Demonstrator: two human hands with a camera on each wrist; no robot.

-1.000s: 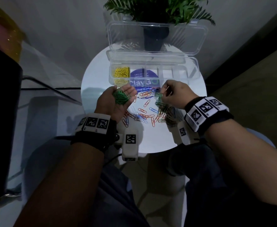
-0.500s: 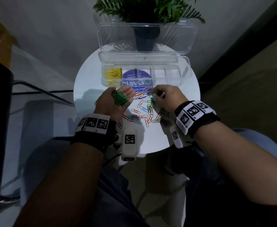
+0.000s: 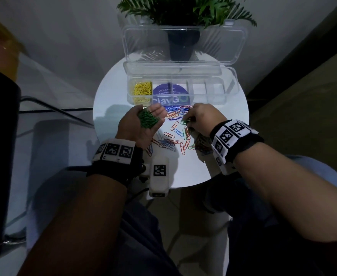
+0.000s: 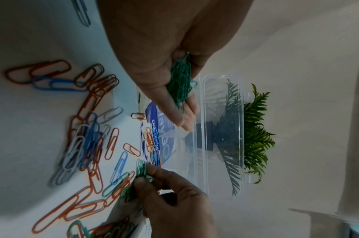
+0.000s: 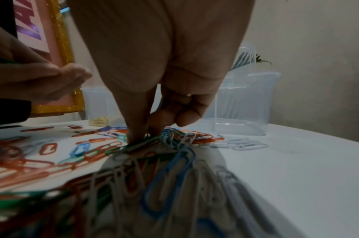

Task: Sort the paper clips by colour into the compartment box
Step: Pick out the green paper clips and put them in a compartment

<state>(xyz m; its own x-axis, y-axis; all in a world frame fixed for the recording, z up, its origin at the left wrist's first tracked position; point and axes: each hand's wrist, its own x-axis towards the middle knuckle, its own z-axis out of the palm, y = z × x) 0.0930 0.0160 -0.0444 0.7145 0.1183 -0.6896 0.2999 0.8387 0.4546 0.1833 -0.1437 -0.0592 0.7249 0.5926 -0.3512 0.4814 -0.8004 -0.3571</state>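
My left hand (image 3: 149,115) is held palm up over the white round table (image 3: 111,100), its fingers cupped round a bunch of green paper clips (image 3: 148,120) (image 4: 180,80). My right hand (image 3: 188,121) reaches down into the loose mixed pile (image 3: 175,136) of orange, blue, white and green clips. Its thumb and forefinger pinch a few green clips (image 4: 142,169) against the table, with the fingertips (image 5: 137,135) touching the pile. Behind stands the clear compartment box (image 3: 209,96) with its lid open. Yellow clips (image 3: 142,89) fill its leftmost compartment.
The box lid (image 3: 183,44) stands upright at the back, with a potted fern (image 3: 183,10) behind it. A blue round sticker (image 3: 170,90) shows through the box bottom. The table edge lies close to my wrists. A gold-framed pink board (image 5: 58,53) stands to the left.
My right hand has come down from near the box front onto the pile and now pinches green clips there. My left hand keeps its green bunch in place.
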